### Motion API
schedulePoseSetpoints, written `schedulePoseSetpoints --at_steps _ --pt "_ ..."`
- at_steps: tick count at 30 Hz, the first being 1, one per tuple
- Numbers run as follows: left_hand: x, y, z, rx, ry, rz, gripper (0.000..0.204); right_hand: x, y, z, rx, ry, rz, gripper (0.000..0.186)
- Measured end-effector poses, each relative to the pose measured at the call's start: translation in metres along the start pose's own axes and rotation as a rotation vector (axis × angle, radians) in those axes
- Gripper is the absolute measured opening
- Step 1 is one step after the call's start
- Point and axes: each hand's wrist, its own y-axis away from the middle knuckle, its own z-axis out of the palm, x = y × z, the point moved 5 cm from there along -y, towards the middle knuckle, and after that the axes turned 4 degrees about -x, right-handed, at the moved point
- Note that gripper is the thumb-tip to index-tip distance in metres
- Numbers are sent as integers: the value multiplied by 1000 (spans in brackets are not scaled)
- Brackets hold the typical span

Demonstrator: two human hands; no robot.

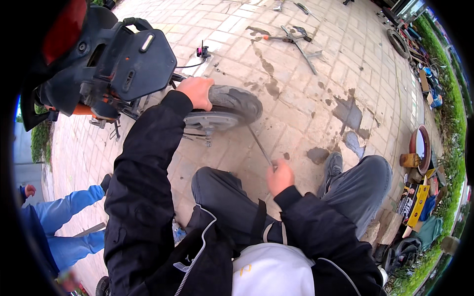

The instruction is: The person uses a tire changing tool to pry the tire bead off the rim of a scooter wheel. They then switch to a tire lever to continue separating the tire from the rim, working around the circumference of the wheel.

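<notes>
My left hand (195, 93) grips the top of the black tyre (242, 102) on the scooter's wheel (211, 120), which lies tilted near horizontal beside the black scooter body (140, 59). My right hand (280, 175) is closed on a long thin metal bar (259, 143), whose far end reaches the tyre's lower right edge; that contact is blurred. A small black and pink part (202, 51) on a cable sits on the paving beyond the wheel.
Tools (308, 61) lie on the paving ahead. At right are a basin (423, 148), a rusty can (410, 159) and boxes (417, 204); farther back, spare tyres (397, 43). Another person's legs in blue jeans (76, 202) are at lower left. Dark wet patches (345, 113) mark the paving.
</notes>
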Motion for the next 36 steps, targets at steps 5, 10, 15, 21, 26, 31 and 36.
schedulePoseSetpoints --at_steps 5,10,15,21,26,31,36 --pt "10 -4 1 -20 -11 -22 46 36 14 32 37 -217 51 22" --pt "-5 5 1 -70 10 -41 64 23 -81 -45 -196 54 -159 24" --pt "8 -4 -2 -44 -6 -15 52 14 -160 -64 -305 184 -365 22" --pt "10 -1 -2 -61 19 -26 52 81 -117 -9 -240 -83 -10 24" --pt "5 2 0 -119 -2 -75 62 74 -49 34 -101 -237 144 30" --pt "6 0 2 -76 18 -18 66 101 -128 1 -244 -177 -35 28" --pt "-1 3 2 -85 12 -23 66 13 -186 -40 -340 130 -300 23"
